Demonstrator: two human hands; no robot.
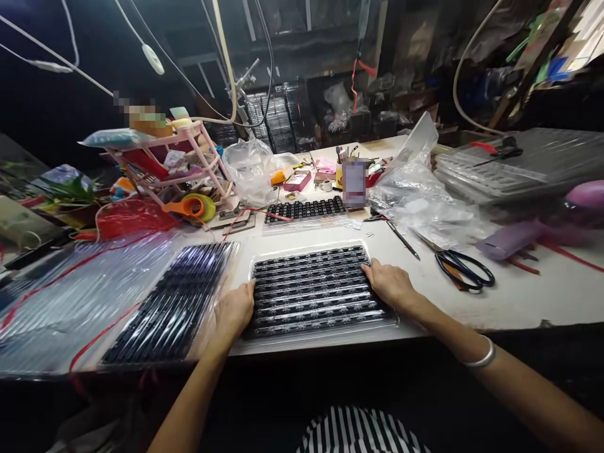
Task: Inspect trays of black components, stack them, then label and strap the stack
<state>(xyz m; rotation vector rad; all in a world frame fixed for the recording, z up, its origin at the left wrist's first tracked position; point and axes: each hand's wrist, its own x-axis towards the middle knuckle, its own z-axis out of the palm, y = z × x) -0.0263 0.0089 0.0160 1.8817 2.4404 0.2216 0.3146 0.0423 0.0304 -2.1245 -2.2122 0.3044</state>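
Hands at opposite edges of tray

From my remote seat I count two grips, one left grip and one right grip, and one bracelet. On one surface I get three black trays in sight: one held tray, one left tray and one far tray; I can't tell whether more lie underneath. I also tally one pair of scissors, one thin pointed tool, one red-and-black tool, one pink rack, one pink box, one white roll, one yellow cup and one cord switch. The tools inside the cup are too crowded for me to count.
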